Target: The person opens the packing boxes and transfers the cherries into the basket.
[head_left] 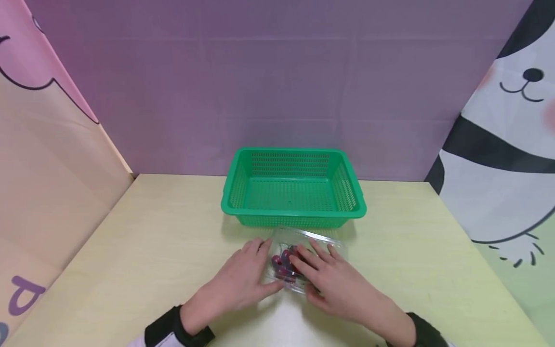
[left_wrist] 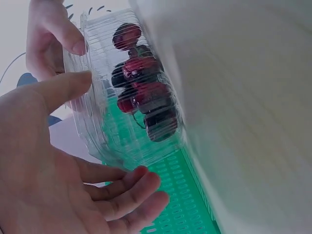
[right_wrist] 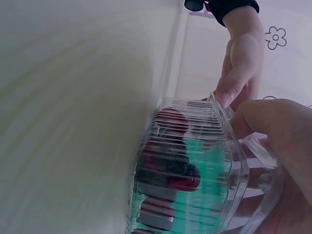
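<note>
A clear plastic clamshell box (head_left: 299, 285) holding several dark red cherries (left_wrist: 147, 95) rests on the table. My left hand (head_left: 238, 279) is at the box's left side, its thumb by the front rim and its fingers loosely bent along the side in the left wrist view. My right hand (head_left: 336, 282) lies over the top, fingers spread and nearly straight, thumb down at the front edge. On the right, the right wrist view has a strip of the clear lid (right_wrist: 265, 202) standing slightly apart from the box's rim, beside the right thumb.
A green plastic basket (head_left: 295, 213) with slotted walls stands just behind the box, near the back of the pale wooden table (head_left: 173, 217). A purple cloth (head_left: 277, 86) hangs behind, and printed cloths border the left and right sides.
</note>
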